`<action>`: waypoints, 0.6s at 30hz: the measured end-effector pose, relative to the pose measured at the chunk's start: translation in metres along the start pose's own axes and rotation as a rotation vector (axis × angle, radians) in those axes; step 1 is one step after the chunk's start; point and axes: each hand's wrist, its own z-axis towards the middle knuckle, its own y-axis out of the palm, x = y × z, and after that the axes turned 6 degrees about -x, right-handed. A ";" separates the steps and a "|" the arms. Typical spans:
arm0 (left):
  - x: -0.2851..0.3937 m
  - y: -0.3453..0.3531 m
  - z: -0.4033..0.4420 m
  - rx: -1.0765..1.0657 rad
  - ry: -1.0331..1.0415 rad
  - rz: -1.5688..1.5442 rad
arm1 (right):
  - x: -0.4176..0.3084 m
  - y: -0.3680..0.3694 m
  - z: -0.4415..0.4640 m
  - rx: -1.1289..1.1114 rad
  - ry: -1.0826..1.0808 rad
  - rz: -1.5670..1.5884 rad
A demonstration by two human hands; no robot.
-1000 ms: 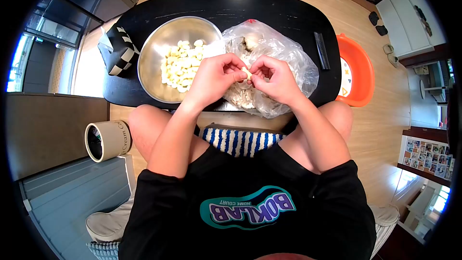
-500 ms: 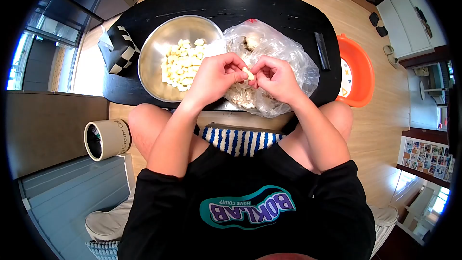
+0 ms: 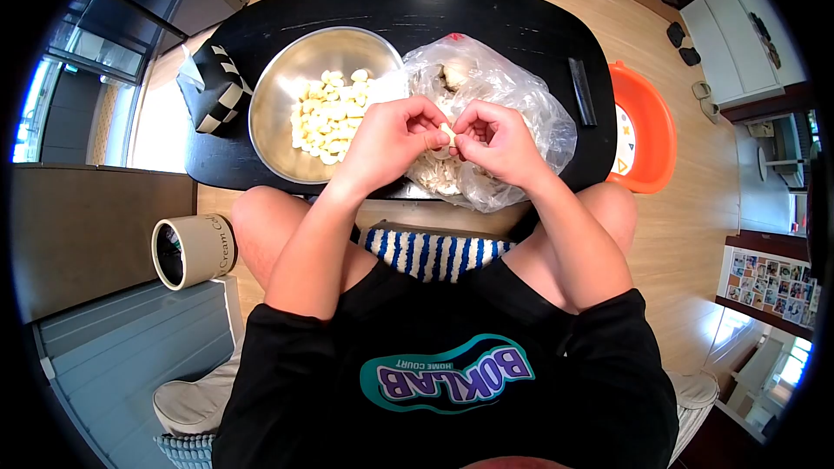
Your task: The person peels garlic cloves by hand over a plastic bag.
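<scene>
A pale garlic clove (image 3: pixel 447 132) is pinched between the thumb and fingertips of my left hand (image 3: pixel 391 141). From the other side, the closed fingertips of my right hand (image 3: pixel 497 146) grip the same clove. Both hands are over a clear plastic bag (image 3: pixel 539 113), which holds papery garlic skins (image 3: pixel 436 175) and a garlic bulb (image 3: pixel 455 75) near its far side. To the left, a wide metal bowl (image 3: pixel 276 78) contains many peeled garlic cloves (image 3: pixel 330 115). My fingers partly hide the clove.
The black table (image 3: pixel 417 2) carries a dark stick-like object (image 3: pixel 581 92) at right and a checkered tissue box (image 3: pixel 217 91) at left. An orange tub (image 3: pixel 656 122) stands past the right edge. On the floor at left is a cream bin (image 3: pixel 201 250).
My fingers have shifted slightly around the clove, and the right fingertips have closed in on it. Less of the clove shows now. The bowl and bag stay in place.
</scene>
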 end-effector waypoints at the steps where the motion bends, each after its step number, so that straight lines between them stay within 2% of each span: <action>1: -0.001 0.000 0.000 -0.002 0.002 -0.014 | 0.000 0.000 0.000 -0.003 0.012 -0.001; 18: -0.002 -0.001 0.000 -0.003 0.000 -0.004 | -0.001 -0.003 -0.001 -0.013 0.003 -0.016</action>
